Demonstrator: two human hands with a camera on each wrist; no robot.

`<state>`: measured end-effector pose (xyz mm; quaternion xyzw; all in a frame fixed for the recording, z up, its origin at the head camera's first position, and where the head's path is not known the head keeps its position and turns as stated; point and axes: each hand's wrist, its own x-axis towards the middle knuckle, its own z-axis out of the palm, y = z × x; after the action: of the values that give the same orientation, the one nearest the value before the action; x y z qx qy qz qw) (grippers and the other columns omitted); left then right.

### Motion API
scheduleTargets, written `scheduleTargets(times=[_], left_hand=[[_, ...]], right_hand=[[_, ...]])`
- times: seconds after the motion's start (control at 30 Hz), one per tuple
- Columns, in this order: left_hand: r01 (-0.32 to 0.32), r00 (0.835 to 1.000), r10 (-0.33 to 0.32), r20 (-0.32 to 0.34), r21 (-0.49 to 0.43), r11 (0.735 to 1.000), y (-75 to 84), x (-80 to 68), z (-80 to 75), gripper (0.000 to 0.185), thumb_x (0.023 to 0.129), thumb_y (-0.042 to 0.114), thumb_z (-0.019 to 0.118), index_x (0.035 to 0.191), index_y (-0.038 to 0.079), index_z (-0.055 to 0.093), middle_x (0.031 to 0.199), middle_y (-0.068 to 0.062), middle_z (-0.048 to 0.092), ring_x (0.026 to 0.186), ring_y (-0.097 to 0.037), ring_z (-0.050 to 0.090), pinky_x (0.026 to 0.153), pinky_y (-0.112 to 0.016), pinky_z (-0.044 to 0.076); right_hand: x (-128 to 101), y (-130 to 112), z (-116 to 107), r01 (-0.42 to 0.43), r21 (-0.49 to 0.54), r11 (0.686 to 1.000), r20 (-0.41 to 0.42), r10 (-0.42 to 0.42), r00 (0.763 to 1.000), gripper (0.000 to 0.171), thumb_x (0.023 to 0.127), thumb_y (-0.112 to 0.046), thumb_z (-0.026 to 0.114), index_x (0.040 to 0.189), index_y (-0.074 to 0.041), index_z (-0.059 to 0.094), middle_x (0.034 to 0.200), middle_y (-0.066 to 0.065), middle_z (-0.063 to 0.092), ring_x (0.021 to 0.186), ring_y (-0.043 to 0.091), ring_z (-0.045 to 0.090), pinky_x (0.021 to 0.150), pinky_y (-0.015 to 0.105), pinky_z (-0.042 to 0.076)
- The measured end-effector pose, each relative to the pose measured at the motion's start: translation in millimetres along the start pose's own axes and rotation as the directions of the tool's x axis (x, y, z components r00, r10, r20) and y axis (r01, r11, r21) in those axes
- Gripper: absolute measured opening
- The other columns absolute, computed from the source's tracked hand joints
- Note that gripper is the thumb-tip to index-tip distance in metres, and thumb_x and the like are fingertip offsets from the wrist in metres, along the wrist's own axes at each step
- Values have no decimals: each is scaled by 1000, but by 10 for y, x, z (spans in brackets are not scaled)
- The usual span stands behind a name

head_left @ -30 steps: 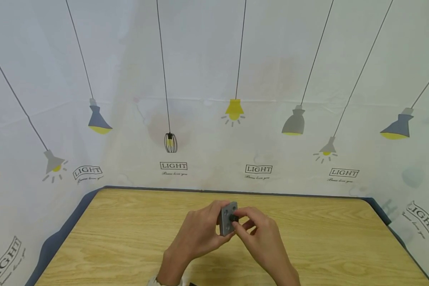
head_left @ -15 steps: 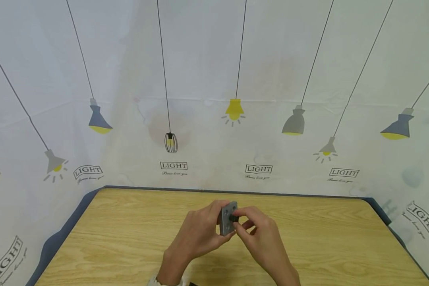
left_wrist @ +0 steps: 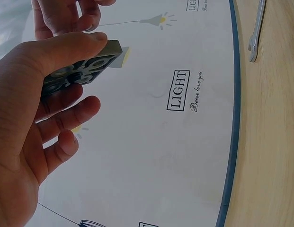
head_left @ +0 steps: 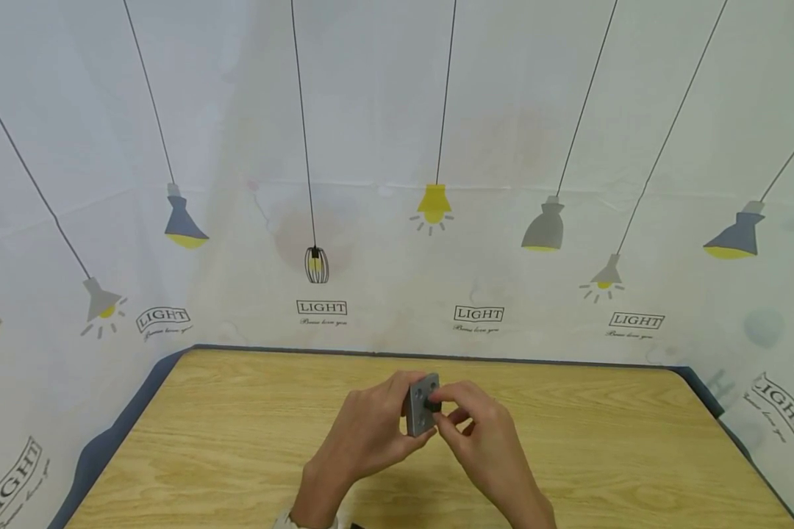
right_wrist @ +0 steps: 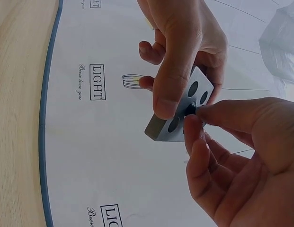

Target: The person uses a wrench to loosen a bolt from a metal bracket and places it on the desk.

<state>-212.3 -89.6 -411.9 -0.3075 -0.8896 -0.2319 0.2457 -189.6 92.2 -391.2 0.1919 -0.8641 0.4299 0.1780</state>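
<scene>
My left hand grips a small grey rectangular block by its edges, holding it tilted up above the table. Round holes pierce the block's face in the right wrist view, and its other side has ring-shaped recesses. At the middle of the holed face sits a small black cylindrical piece, mostly hidden by fingertips. Thumb and index finger of my right hand pinch this black piece against the block. In the right wrist view, the left thumb presses along the block's near edge.
Below the hands spreads a wood-grain table with a dark blue edge. A metal wrench lies on it in the left wrist view. The corner of a black object shows at the bottom of the head view. Lamp-printed sheets enclose the table.
The right index finger and thumb shift slightly around the black piece. The left hand and the block stay where they were.
</scene>
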Motion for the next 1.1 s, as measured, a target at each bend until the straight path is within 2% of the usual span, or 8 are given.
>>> scheduleTargets(times=[0.3, 0.57, 0.67, 0.83, 1.1], left_hand=[[1, 1000, -1, -12, 5, 1000, -7, -4, 5, 63, 73, 36, 87, 124, 14, 57, 98, 7, 70, 70, 1, 60, 55, -16, 45], [-5, 1000, 5, -6, -14, 1000, 7, -4, 6, 67, 71, 33, 88, 125, 13, 55, 100, 5, 71, 74, -1, 64, 57, -17, 48], [-14, 1000, 14, -6, -22, 1000, 13, 0, 8, 67, 71, 32, 88, 126, 14, 54, 100, 5, 71, 76, -2, 65, 58, -18, 48], [-25, 1000, 25, -19, -11, 1000, 15, 5, 7, 67, 71, 32, 88, 126, 15, 54, 100, 6, 71, 73, 0, 62, 56, -17, 47], [-26, 999, 25, -24, -7, 1000, 8, 7, -1, 64, 72, 32, 88, 125, 14, 55, 100, 6, 70, 73, 0, 62, 56, -17, 47]], right_hand=[[1, -19, -3, -135, 66, 989, 30, 133, 991, 32, 86, -14, 77, 116, -19, 68, 105, -2, 70, 70, 3, 62, 56, 23, 50], [21, -14, -15, -259, 51, 965, 51, 256, 965, 30, 95, -25, 68, 120, -10, 64, 89, 0, 71, 66, 8, 63, 58, 23, 49], [24, -12, -14, -263, 55, 963, 60, 260, 964, 24, 95, -28, 67, 113, -11, 68, 83, -3, 71, 66, 10, 64, 59, 23, 49], [15, -2, 4, -202, 36, 979, 39, 201, 979, 6, 93, -22, 70, 96, -18, 73, 81, -9, 70, 70, 5, 63, 65, 23, 52], [19, 1, 23, -181, 19, 983, 30, 180, 983, 4, 91, -18, 72, 94, -18, 73, 80, -9, 70, 68, 3, 63, 62, 22, 51]])
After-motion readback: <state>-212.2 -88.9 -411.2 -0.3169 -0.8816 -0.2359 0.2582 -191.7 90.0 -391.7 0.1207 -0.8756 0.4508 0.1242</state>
